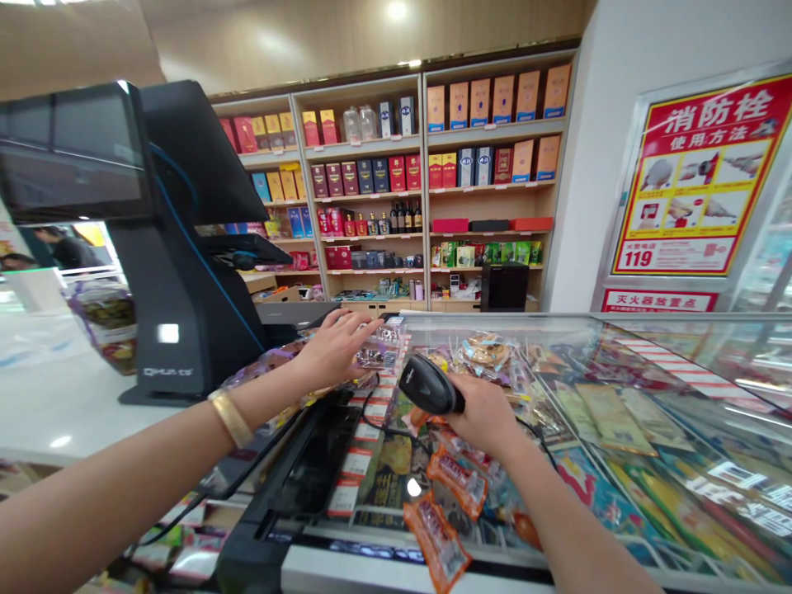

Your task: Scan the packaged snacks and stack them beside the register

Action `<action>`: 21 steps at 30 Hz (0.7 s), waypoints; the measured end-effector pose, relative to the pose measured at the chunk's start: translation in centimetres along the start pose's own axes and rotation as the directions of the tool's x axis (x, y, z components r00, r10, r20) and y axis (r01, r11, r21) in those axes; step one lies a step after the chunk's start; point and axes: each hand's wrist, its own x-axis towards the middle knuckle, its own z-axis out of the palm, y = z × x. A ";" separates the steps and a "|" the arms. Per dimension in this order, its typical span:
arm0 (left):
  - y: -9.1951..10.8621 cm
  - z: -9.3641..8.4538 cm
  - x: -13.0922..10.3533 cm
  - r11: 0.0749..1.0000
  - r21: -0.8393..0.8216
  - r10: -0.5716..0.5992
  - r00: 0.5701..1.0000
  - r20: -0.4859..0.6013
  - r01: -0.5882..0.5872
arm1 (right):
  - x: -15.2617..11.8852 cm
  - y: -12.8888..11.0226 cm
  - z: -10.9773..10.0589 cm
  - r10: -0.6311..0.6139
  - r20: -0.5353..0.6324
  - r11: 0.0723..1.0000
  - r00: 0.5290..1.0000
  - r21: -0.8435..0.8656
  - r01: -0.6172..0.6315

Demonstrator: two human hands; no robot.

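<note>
Closest to the person, two orange packets (pixel 436 540) lie near the silver front edge of a glass case (pixel 408 573). To the left of them is a flat black panel (pixel 322 454), with a row of red and white tags (pixel 355 462) beside it. A bit farther in, the right hand (pixel 486 417) has its fingers wrapped around the grip of a black scanner (pixel 430 386). The scanner is up over the snacks, and its wide front end points left, toward the other hand. A thin black cord (pixel 396 431) runs under it. The left arm wears a gold band (pixel 230 417) and reaches farther out. The left hand (pixel 337 346) is palm down, with its fingers stretched forward, at a clear packet (pixel 379 353) with dark bits inside. Its thumb is hidden — I cannot tell if the hand pinches the packet or just rests there. The packet is just past the front of the scanner, on its left side. Right of the packet sits a bunch of round tan snacks (pixel 486 355). On the left, a big black till (pixel 204 247) stands on a white counter (pixel 55 396), next to a bag (pixel 105 322) of dark things. Way at the back, tall shelves (pixel 365 148) hold rows of boxes — red, blue and orange. A red and yellow poster (pixel 705 173) hangs on the right.
</note>
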 end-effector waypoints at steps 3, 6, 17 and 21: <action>-1.0 -0.2 -0.4 0.996 -0.016 -0.090 0.996 -0.021 0.090 | -0.1 0.2 0.1 0.004 -0.031 1.000 1.000 -0.001 -0.004; -3.5 -0.7 -1.5 0.945 -0.099 -0.318 0.946 -0.065 0.311 | -0.2 0.4 0.3 0.008 -0.075 1.000 0.997 0.011 -0.007; -13.5 0.4 -9.1 0.429 -0.155 -0.891 0.445 0.087 0.890 | -0.4 1.1 0.7 0.012 -0.150 1.000 0.989 -0.001 -0.013; -13.9 1.0 -9.7 0.389 -0.134 -0.900 0.407 0.158 0.911 | -0.4 1.5 0.9 -0.007 -0.191 1.000 0.982 -0.001 0.007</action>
